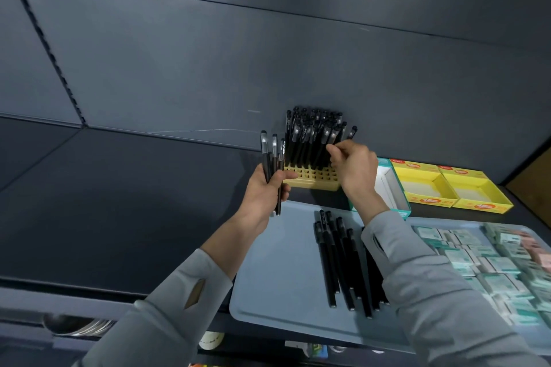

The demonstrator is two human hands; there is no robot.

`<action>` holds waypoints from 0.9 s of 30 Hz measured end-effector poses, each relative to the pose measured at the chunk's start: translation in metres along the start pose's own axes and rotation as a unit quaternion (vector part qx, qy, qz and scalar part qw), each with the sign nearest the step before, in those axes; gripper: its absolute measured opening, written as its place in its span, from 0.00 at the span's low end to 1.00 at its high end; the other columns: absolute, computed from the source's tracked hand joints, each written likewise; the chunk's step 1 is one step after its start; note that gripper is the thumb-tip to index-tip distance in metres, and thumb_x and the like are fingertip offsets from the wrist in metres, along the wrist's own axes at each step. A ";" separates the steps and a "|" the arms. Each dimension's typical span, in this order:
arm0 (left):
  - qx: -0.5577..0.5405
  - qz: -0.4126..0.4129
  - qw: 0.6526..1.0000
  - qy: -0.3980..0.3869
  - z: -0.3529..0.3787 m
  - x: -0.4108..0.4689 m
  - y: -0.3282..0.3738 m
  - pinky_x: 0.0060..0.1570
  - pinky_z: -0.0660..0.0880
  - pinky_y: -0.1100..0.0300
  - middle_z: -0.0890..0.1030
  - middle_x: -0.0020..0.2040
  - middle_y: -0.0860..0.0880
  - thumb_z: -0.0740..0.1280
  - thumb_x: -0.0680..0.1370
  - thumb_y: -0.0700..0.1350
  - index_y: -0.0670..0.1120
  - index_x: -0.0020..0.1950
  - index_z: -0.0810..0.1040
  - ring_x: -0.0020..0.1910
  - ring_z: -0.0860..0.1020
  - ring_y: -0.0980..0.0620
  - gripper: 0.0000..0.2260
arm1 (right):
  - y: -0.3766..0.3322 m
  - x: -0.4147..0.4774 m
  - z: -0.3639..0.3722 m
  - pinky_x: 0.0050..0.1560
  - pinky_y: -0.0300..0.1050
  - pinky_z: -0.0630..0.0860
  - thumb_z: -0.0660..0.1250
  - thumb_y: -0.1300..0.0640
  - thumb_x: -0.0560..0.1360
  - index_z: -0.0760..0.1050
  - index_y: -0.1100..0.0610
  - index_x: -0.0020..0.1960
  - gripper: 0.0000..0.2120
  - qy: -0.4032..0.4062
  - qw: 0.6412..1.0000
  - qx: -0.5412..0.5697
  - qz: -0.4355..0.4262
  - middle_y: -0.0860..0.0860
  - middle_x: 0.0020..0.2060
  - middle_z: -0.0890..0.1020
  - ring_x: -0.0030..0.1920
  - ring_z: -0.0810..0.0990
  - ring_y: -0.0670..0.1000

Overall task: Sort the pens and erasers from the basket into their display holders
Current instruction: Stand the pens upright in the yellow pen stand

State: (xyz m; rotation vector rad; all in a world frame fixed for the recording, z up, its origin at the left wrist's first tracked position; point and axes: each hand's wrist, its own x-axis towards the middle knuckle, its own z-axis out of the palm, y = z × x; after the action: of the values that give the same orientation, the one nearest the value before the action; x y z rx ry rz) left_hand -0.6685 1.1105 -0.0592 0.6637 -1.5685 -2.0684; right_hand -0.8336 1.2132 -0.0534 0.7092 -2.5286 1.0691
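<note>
A tan pen holder (310,180) stands on the dark shelf, its back rows full of upright black pens (316,134). My left hand (264,191) grips three black pens (272,155) just left of the holder. My right hand (353,165) is at the holder's right side, fingers pinched on a pen standing in it. Several loose black pens (340,262) lie on the light blue tray (268,277). Many small boxed erasers (492,265) are piled on the tray's right part.
Right of the holder stand a teal-edged white box (393,188) and two yellow display boxes (447,188), their insides bare. A dark wall rises behind the shelf. The shelf's front edge runs below the tray.
</note>
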 end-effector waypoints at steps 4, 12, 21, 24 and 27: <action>-0.008 0.009 1.000 -0.024 0.004 0.000 -0.001 0.40 0.78 0.62 0.85 0.50 0.46 0.60 0.83 0.40 0.44 0.57 0.71 0.37 0.77 0.54 0.04 | -0.012 -0.013 -0.007 0.41 0.49 0.78 0.64 0.38 0.76 0.81 0.54 0.39 0.20 -0.015 0.998 0.054 0.001 0.48 0.31 0.83 0.35 0.82 0.52; -0.001 -0.001 0.999 -0.032 0.017 0.005 -0.005 0.45 0.80 0.60 0.85 0.48 0.46 0.61 0.83 0.43 0.45 0.60 0.76 0.44 0.83 0.52 0.09 | -0.037 -0.030 -0.004 0.37 0.38 0.75 0.72 0.55 0.75 0.80 0.53 0.44 0.03 -0.167 0.942 0.291 0.002 0.48 0.36 0.82 0.36 0.78 0.43; 0.067 -0.009 0.998 0.007 0.006 0.009 -0.011 0.27 0.64 0.65 0.71 0.37 0.52 0.55 0.84 0.48 0.50 0.59 0.72 0.27 0.64 0.58 0.08 | 0.005 -0.001 -0.024 0.47 0.58 0.80 0.64 0.53 0.79 0.76 0.56 0.48 0.08 0.002 0.994 0.103 0.034 0.55 0.41 0.85 0.42 0.84 0.60; 0.066 -0.023 0.997 0.016 0.007 0.009 -0.010 0.24 0.61 0.66 0.69 0.38 0.51 0.53 0.84 0.49 0.49 0.51 0.66 0.25 0.61 0.58 0.06 | 0.010 0.002 -0.025 0.46 0.55 0.79 0.63 0.54 0.80 0.76 0.58 0.48 0.08 0.042 0.997 0.062 -0.004 0.56 0.40 0.85 0.42 0.83 0.61; 0.044 -0.024 0.999 0.005 0.008 0.009 -0.010 0.24 0.61 0.66 0.72 0.39 0.50 0.53 0.85 0.44 0.47 0.48 0.64 0.24 0.61 0.59 0.06 | 0.009 0.003 -0.020 0.44 0.54 0.79 0.63 0.55 0.80 0.76 0.58 0.49 0.07 0.058 0.996 0.059 -0.027 0.57 0.38 0.85 0.41 0.83 0.62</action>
State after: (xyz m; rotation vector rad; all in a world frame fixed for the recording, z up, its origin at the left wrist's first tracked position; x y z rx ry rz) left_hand -0.6807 1.1131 -0.0677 0.7499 -1.6618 -2.0359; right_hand -0.8394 1.2326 -0.0434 0.7209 -2.3519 1.2127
